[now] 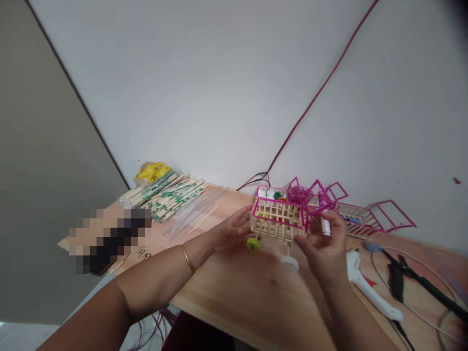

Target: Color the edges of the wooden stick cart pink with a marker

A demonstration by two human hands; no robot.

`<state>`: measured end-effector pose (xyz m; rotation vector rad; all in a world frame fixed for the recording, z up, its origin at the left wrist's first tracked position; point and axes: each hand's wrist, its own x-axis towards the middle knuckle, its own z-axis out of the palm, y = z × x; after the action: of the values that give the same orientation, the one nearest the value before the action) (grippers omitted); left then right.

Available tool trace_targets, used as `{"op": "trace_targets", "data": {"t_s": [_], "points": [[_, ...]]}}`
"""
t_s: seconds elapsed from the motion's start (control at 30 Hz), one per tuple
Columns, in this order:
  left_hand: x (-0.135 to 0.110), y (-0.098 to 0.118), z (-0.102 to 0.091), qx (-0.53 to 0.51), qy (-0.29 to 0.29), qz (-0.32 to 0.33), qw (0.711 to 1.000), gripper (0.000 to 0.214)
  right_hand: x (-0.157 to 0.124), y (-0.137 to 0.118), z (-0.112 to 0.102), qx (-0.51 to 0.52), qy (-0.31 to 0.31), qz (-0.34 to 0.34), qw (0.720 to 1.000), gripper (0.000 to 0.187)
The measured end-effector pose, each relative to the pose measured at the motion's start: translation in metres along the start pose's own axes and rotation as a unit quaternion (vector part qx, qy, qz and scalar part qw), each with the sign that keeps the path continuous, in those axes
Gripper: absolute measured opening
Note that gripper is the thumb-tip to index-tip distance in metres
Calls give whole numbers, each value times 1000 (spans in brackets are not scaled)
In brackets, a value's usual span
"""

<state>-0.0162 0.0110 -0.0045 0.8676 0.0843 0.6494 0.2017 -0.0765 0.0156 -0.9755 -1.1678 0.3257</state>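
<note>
A small cart (280, 219) built of wooden sticks, with magenta-coloured upper edges, is between my two hands above the table's front half. Under it are a yellow-green bottle cap (253, 244) and a white cap (290, 263), placed like wheels. My left hand (234, 230) holds the cart's left end with its fingertips. At the right end, my right hand (325, 241) grips the lower corner between thumb and fingers. A white-ended marker (325, 225) shows at the right fingers; whether they hold it I cannot tell.
Behind the cart stand magenta stick frames (318, 195) and loose caps (278, 195). A longer stick piece (365, 219) leans right. Bundled sticks (175, 197) and a yellow packet (153, 171) are back left. A white glue gun (373, 287), cables and a black-handled tool (413, 273) are on the right.
</note>
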Motion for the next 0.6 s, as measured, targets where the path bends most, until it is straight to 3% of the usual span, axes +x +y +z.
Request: {"op": "trace_targets", "data": {"t_s": [0.1,0.2,0.4,0.6], "points": [[0,-1,3,51,-6,-21,998,102,-7,4,4,-14,3,-12,1000,69],[2,-3,2,82,-12,-19,996,102,-14,4,8,-31,-32,-10,999,68],[5,-1,2,137,-36,-46,989,87,-23,-1,15,-57,-52,-11,997,66],[-1,-3,2,84,5,-49,995,74,-22,-5,14,-26,-65,-32,997,75]]}}
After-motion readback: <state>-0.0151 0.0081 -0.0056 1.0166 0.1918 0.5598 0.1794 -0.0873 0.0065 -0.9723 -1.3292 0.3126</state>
